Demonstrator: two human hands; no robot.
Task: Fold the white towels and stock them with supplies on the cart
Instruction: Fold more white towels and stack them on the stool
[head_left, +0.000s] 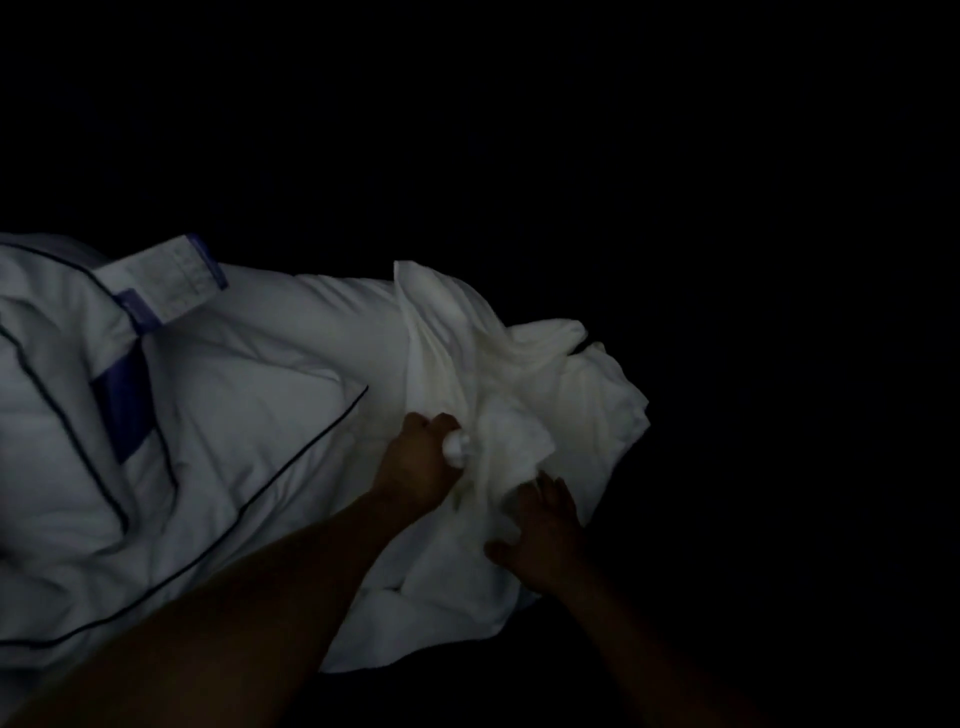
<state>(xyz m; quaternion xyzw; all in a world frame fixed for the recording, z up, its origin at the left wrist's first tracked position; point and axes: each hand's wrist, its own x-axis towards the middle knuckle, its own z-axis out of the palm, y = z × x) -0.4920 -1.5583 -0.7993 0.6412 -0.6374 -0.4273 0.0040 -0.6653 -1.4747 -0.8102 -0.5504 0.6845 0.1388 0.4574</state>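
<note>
- Towel: a white cloth, crumpled and unfolded, with deep creases running from its raised upper corner down to the hands. It lies at the right end of a pile of white bedding, right of the picture's middle, and its lower edge spreads flat toward the viewer.
- Bedding: pale, cushion-like pieces fill the left half of the view. Each is edged with thin dark piping. The towel overlaps their right side.
- Blue-and-white cloth: a folded strip lying tilted on top of the bedding at the upper left, well apart from the towel. A darker blue patch shows just below it.
- Surroundings: everything beyond the bedding is black, and no cart, floor or wall can be told.
- Left hand: its fingers are curled tight round a small gathered bunch of the towel, which pokes out white from the fist. The bare forearm crosses the bedding from the lower left and hides part of it.
- Right hand: its fingers are spread and laid flat on the near part of the towel, with the thumb pointing left. It grips nothing.
</note>
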